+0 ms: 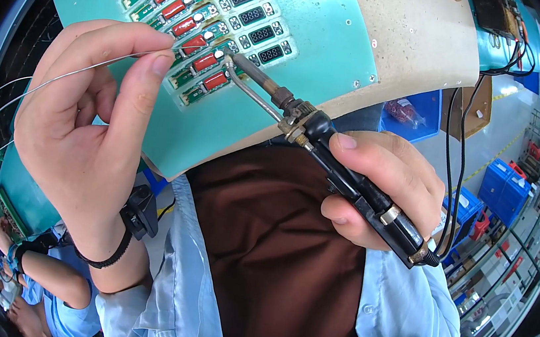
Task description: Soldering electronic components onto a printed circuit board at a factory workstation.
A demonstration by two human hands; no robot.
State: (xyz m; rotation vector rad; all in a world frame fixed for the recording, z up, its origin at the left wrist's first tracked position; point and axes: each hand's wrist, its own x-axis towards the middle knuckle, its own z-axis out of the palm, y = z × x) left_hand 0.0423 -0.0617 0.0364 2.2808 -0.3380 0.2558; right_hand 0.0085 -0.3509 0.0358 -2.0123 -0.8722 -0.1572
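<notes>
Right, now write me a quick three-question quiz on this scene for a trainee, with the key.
1. Which hand holds the soldering iron?
2. True or false: the left hand is empty.
3. In the picture, the small black displays sit (a) left of, (b) right of, or (c) on top of the red components?

Key: 1. The right hand. 2. False; it pinches a thin wire. 3. (b).
</notes>
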